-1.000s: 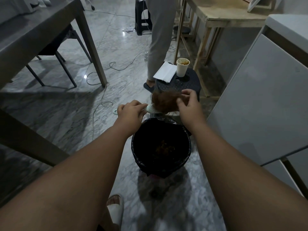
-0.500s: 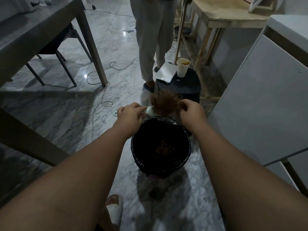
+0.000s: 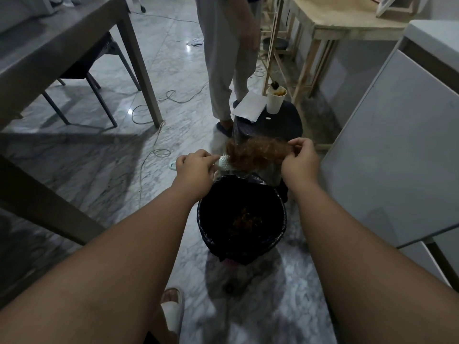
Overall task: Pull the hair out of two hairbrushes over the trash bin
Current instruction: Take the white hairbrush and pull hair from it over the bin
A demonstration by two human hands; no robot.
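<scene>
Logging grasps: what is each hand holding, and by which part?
The left hand grips the hairbrush by its handle. The right hand pinches the hair clump at the end away from the brush.

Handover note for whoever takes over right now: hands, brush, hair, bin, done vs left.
Left hand: grips the hairbrush by its handle, about over the far rim of the trash bin.
Right hand: pinches the hair clump, stretched sideways off the bristles, not yet free.
Done: loose hair lies in the bin already.
Left: pull the clump clear and drop it in. No second brush is in view, so its state cannot be told.
</scene>
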